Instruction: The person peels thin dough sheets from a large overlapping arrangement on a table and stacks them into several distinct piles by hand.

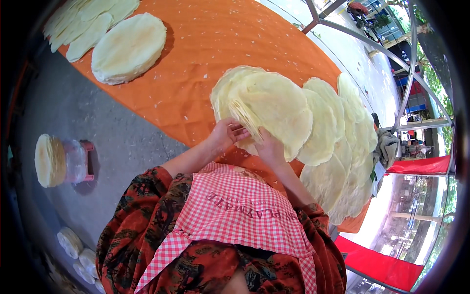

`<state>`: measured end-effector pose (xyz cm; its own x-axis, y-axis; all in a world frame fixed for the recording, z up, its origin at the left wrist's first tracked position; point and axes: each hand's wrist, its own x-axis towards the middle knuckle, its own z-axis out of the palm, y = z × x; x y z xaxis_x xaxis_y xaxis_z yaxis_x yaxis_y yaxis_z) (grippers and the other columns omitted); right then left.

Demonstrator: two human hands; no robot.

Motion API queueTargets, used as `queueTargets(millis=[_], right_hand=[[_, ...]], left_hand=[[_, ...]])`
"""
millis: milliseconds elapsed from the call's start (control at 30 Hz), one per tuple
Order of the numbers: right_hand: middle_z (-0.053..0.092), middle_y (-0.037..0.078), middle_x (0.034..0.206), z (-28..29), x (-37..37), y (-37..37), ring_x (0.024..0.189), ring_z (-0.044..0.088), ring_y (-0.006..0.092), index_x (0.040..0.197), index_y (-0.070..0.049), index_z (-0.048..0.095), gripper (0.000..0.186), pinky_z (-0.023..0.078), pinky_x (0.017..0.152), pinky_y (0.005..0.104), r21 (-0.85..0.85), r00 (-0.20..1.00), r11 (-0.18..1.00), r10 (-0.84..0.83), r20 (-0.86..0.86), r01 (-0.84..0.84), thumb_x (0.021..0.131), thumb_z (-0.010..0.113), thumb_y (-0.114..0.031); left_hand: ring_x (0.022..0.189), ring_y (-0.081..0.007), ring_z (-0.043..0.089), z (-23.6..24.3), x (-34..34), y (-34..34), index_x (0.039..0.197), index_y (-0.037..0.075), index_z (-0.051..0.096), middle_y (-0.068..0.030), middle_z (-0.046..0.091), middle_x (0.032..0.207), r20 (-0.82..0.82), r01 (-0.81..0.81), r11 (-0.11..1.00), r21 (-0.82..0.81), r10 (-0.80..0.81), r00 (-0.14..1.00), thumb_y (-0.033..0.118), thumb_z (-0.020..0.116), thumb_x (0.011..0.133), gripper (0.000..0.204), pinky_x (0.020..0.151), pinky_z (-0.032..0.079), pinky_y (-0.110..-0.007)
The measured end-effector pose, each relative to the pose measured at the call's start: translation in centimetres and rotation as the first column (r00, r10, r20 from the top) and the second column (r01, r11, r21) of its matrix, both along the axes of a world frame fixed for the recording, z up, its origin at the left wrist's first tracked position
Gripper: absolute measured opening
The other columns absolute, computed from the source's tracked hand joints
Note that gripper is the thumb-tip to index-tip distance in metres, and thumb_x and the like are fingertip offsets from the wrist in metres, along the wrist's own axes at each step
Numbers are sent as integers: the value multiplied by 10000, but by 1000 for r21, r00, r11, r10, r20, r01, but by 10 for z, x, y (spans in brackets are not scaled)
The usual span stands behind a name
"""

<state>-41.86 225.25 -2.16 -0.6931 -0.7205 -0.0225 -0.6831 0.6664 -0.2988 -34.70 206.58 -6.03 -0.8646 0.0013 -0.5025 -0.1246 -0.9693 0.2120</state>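
In front of me a pile of thin, pale round flatbreads (pixel 281 105) lies on the orange-covered table. Several layers at its near left side are lifted and bunched into a fan of folded edges (pixel 243 116). The fingers of my left hand (pixel 227 135) curl round the lower left of these edges. Just to the right, my right hand (pixel 268 147) pinches the same layers close to their near end. Its fingertips are partly hidden behind the bread and the back of the hand.
Overlapping flatbreads (pixel 325 183) spread over the table's right end. A tall flatbread stack (pixel 129 49) stands at the far left, beside more fanned flatbreads (pixel 100 14). On the floor at left, another stack (pixel 49 160) sits by a small red stool (pixel 88 160). Metal poles (pixel 362 36) rise at right.
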Motion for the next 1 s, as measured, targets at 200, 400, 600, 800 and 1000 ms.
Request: queueTargets(millis=[200, 400, 600, 800, 1000], right_hand=[[665, 167, 1002, 13, -16, 2, 909, 636, 343, 1176, -88, 579, 456, 505, 767, 424, -48, 988, 998, -42, 150, 50, 782, 689, -289], [667, 166, 1005, 14, -19, 4, 917, 636, 342, 1196, -105, 585, 467, 500, 777, 411, -34, 974, 999, -31, 226, 40, 793, 682, -321], [662, 189, 1003, 9, -26, 10, 915, 637, 344, 1216, -87, 573, 496, 500, 787, 409, -42, 980, 999, -16, 197, 24, 804, 675, -344], [668, 169, 981, 5, -12, 0, 904, 636, 348, 1175, -83, 583, 445, 506, 764, 424, -74, 993, 997, -8, 114, 16, 801, 664, -310], [670, 171, 956, -16, -9, 3, 861, 649, 346, 1155, -120, 609, 382, 516, 759, 427, -98, 998, 995, -39, -48, 34, 800, 644, -256]], left_hand=[[1046, -316, 553, -16, 3, 7, 1131, 9, 500, -171, 557, 1135, 19, 72, 992, -99, -71, 997, 126, 474, 903, 258, 927, 482, -438], [1057, -304, 564, -36, -1, 15, 1215, 31, 498, -154, 577, 1165, 31, 145, 989, -29, -145, 989, 230, 443, 973, 318, 925, 470, -445], [1079, -302, 560, -32, 1, 17, 1252, 31, 475, -146, 560, 1210, -37, 152, 988, -31, -153, 987, 214, 429, 973, 338, 916, 477, -455], [1083, -301, 559, -39, -1, 31, 1259, 17, 448, -155, 556, 1205, 16, 178, 933, -314, -182, 983, 170, 440, 946, 348, 891, 494, -458], [1025, -304, 581, -39, -5, 26, 1226, 18, 477, -157, 570, 1169, 30, 151, 987, -51, -150, 988, 180, 408, 941, 335, 866, 510, -455]])
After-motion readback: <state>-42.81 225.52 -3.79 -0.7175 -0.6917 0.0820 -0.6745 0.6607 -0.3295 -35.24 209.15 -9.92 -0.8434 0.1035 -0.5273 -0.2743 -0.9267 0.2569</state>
